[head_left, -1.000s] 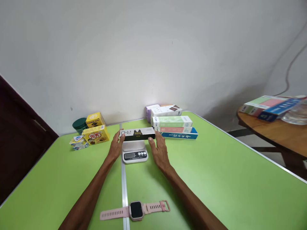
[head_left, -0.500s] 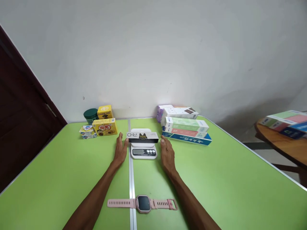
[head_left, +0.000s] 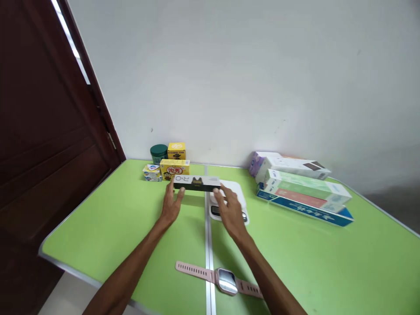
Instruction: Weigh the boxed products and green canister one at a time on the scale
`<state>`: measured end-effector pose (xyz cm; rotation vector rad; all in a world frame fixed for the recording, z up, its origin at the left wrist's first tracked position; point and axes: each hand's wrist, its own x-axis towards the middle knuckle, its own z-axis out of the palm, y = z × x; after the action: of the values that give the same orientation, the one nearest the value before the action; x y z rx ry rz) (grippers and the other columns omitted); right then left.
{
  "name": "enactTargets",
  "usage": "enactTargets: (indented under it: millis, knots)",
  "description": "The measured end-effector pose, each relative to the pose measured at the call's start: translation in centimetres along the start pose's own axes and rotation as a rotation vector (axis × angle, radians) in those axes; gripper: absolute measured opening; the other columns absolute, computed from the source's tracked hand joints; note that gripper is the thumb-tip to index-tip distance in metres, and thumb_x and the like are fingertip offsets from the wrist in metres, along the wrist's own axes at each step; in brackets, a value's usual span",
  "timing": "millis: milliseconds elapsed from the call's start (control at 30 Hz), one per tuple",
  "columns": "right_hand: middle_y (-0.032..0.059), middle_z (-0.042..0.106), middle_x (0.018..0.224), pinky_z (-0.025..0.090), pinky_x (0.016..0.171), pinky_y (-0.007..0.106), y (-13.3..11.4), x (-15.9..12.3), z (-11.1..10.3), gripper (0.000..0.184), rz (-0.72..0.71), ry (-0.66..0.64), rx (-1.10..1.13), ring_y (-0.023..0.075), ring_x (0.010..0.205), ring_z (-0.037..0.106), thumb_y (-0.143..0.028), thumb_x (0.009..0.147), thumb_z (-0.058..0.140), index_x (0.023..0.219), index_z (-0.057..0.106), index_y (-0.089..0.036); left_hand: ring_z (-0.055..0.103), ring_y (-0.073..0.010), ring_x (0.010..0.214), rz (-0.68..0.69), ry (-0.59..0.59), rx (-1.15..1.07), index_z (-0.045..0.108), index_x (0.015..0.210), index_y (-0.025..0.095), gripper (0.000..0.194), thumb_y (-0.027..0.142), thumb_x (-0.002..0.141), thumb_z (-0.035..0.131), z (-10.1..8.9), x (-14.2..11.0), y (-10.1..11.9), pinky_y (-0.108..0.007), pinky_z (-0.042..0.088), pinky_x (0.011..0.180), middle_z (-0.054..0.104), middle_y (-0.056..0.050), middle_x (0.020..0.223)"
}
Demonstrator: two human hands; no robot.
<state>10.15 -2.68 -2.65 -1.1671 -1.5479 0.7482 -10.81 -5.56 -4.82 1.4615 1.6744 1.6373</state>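
Note:
A long black-and-white box (head_left: pixel 197 183) is held level above the green table by its two ends. My left hand (head_left: pixel 171 202) grips its left end, thumb in front. At the right end, my right hand (head_left: pixel 229 208) closes on it the same way. Behind and below my right hand sits a white kitchen scale (head_left: pixel 236 192), its display and buttons partly covered by that hand. Just behind the box's left end stands a yellow snack box (head_left: pixel 175 168).
Left rear: a green-lidded jar (head_left: pixel 159 152), a yellow cube box (head_left: pixel 176 151) and small soap-like boxes (head_left: pixel 152 173). Right rear: stacked cartons, a green one (head_left: pixel 305 186) above a blue one (head_left: pixel 305 211). A pink-strapped smartwatch (head_left: pixel 226 281) lies near the front of the table (head_left: pixel 124 218).
Both hands have closed on the black-and-white box, lifted it off the scale and carried it left. The camera view has turned left.

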Motion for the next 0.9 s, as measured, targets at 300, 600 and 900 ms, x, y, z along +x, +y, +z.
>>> enactTargets:
  millis: [300,600,900]
  knots:
    - [0.0211,0.064,0.143,0.037,0.119,0.06,0.9,0.3,16.5,0.075,-0.079,-0.269,-0.054,0.0406,0.138,0.052,-0.071,0.097,0.048,0.148,0.059,-0.016,0.052,-0.0326,0.145,-0.178,0.242,0.289,0.055,0.147,0.018,0.06,0.05,0.097,0.06,-10.6,3.9,-8.3,-0.05,0.038,0.123,0.059,-0.018,0.152]
    - [0.0288,0.052,0.155,0.032,0.12,0.061,0.7,2.0,18.8,0.074,-0.058,-0.373,-0.378,0.0456,0.145,0.044,-0.05,0.098,0.058,0.157,0.042,-0.008,0.057,-0.0372,0.136,-0.226,0.156,0.722,0.062,0.137,0.013,0.047,0.039,0.099,0.056,-11.2,6.9,-9.1,-0.053,0.042,0.114,0.066,-0.023,0.14]
    - [0.0264,0.049,0.159,0.033,0.124,0.051,-1.7,-0.4,14.4,0.083,-0.127,-0.511,-0.299,0.0374,0.149,0.043,-0.047,0.094,0.067,0.159,0.04,-0.004,0.05,-0.0399,0.142,-0.212,0.249,0.653,0.044,0.147,-0.002,0.067,0.036,0.094,0.057,-11.9,6.7,-7.8,-0.055,0.038,0.12,0.052,-0.032,0.146]
